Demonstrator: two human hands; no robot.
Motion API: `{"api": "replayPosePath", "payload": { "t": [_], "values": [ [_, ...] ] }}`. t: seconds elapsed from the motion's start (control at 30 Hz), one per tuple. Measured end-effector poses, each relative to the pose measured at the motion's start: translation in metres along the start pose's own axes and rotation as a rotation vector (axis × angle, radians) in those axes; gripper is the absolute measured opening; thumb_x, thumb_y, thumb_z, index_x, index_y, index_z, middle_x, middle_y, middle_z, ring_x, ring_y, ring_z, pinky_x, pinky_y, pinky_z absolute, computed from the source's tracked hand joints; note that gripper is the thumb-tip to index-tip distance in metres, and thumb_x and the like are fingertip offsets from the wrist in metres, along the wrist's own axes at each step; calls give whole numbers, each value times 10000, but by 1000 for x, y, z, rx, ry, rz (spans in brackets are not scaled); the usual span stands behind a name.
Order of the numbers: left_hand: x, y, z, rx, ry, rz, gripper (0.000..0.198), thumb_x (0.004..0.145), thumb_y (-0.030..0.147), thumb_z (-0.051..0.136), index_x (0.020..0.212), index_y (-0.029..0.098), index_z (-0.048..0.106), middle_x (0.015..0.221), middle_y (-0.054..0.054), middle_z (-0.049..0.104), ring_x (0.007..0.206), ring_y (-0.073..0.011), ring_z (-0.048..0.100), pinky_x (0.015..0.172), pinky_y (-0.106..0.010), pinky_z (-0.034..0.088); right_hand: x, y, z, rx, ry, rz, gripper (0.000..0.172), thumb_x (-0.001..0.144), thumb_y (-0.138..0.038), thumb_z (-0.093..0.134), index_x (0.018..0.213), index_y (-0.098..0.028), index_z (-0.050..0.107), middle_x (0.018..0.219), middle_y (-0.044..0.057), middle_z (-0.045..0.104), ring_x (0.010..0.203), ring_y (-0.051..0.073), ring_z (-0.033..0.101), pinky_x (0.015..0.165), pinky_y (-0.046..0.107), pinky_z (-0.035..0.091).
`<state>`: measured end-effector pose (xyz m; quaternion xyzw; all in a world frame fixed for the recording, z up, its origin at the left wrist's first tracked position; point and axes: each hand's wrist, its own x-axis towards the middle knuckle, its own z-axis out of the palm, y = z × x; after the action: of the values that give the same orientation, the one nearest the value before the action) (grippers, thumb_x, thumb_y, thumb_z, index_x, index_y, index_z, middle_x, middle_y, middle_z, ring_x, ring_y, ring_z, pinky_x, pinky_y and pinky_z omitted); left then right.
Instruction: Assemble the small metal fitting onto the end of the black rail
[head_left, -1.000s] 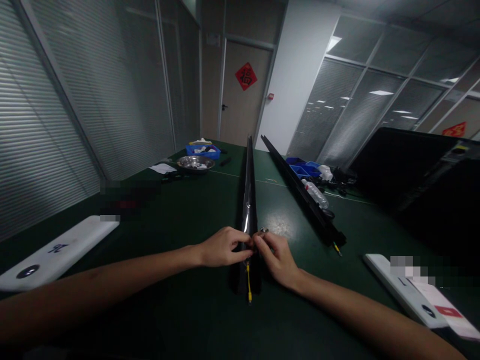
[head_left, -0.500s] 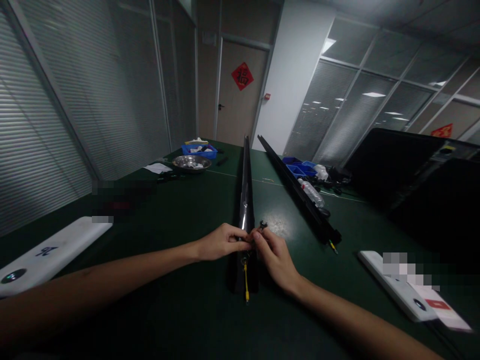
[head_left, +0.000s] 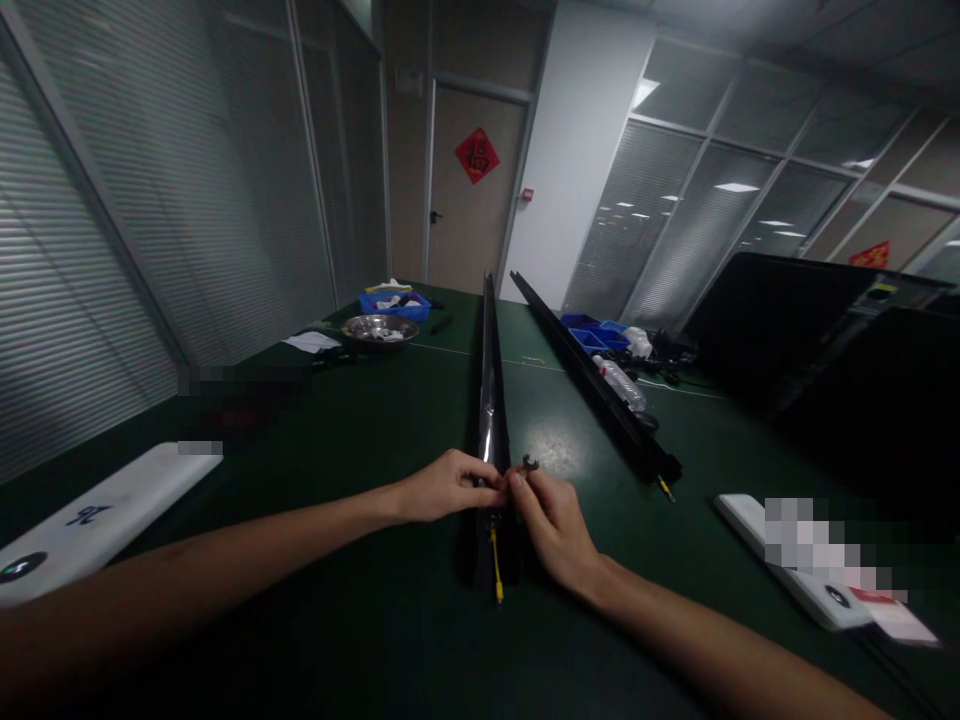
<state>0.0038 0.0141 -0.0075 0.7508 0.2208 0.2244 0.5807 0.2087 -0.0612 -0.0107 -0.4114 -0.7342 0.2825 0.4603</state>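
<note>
A long black rail (head_left: 491,385) runs away from me along the table, its near end under my hands. My left hand (head_left: 448,487) reaches over the rail from the left, thumb and fingers pinched together; whatever lies between them is too small to make out. From the right, my right hand (head_left: 553,515) is closed around a small wrench, and the open jaw of the wrench (head_left: 530,462) sticks out above the fingers. Both hands' fingertips meet over the rail. A yellow cable (head_left: 496,570) with a connector hangs out at the rail's near end.
On the green table (head_left: 360,620), a second black rail (head_left: 592,380) lies to the right beside a plastic bottle (head_left: 622,383) and blue bins (head_left: 592,338). At the far left are a metal bowl (head_left: 380,329) and a blue basket (head_left: 395,305). White devices (head_left: 112,515) flank me.
The wrench head has shifted slightly and my right hand's fingertips have drawn a little to the right of the left ones. My left hand stays nearly in place. The yellow cable's end swings slightly right.
</note>
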Motion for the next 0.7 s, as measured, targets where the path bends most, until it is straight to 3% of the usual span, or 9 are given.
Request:
{"api": "replayPosePath", "payload": {
  "t": [0.2, 0.33, 0.5, 0.7],
  "values": [
    [-1, 3, 0, 32, -10, 0, 288, 932, 393, 740, 964, 107, 745, 803, -3, 644, 666, -108, 543, 621, -204, 410, -2, -3, -1, -16, -9, -30, 319, 1092, -350, 475, 889, -175, 648, 772, 18, 620, 652, 147, 553, 621, 264, 434],
    [-3, 4, -1, 241, -9, 64, 280, 971, 375, 683, 949, 102, 742, 719, 15, 578, 591, -96, 466, 551, -200, 335, -1, -4, 0, -18, -2, -43, 324, 1096, -364, 468, 892, -182, 642, 781, 24, 631, 658, 155, 566, 622, 273, 441],
    [-7, 9, 3, 504, -25, 255, 247, 1040, 292, 570, 952, 124, 729, 805, -23, 616, 681, -130, 528, 640, -221, 399, 0, -1, -1, -38, -22, -55, 345, 1103, -397, 448, 890, -188, 622, 787, 21, 621, 681, 160, 574, 646, 279, 447],
    [-6, 8, 3, 568, -25, 275, 240, 1045, 276, 561, 913, 128, 697, 777, -10, 583, 662, -129, 532, 642, -224, 392, 1, 2, -1, -10, -57, -37, 321, 1108, -382, 442, 911, -189, 607, 804, 14, 616, 696, 153, 563, 656, 272, 436]
  ]
}}
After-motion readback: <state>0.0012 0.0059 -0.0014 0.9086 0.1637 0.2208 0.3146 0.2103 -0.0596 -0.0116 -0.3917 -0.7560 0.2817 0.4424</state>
